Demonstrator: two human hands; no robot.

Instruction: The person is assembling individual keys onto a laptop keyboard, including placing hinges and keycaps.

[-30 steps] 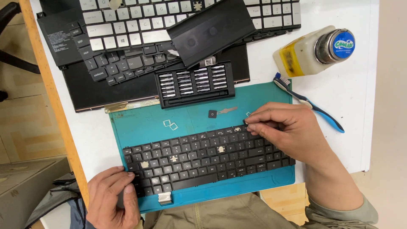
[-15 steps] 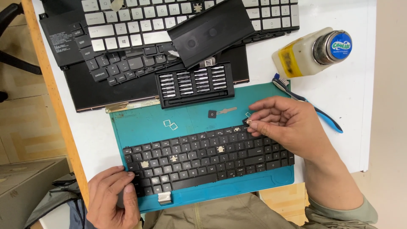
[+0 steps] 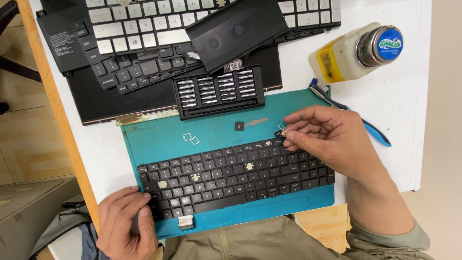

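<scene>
Black keyboard (image 3: 231, 180) lies on teal mat (image 3: 159, 139), several keycaps missing. Right hand (image 3: 332, 137) pinches a small black keycap (image 3: 279, 133) btwn thumb & fingertips just above kbd's top edge. Left hand (image 3: 126, 224) presses kbd's lower-left corner, fingers flat, holding nothing. Behind mat: black bit case (image 3: 219, 91), open, rows of silver bits inside. Further right, whitish bottle (image 3: 353, 52) on its side w/ yellow label, round blue label on its cap.

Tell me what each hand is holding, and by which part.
Right hand pinches a small black keycap by its edges at the fingertips. Left hand presses the black keyboard at its lower left corner.
</scene>
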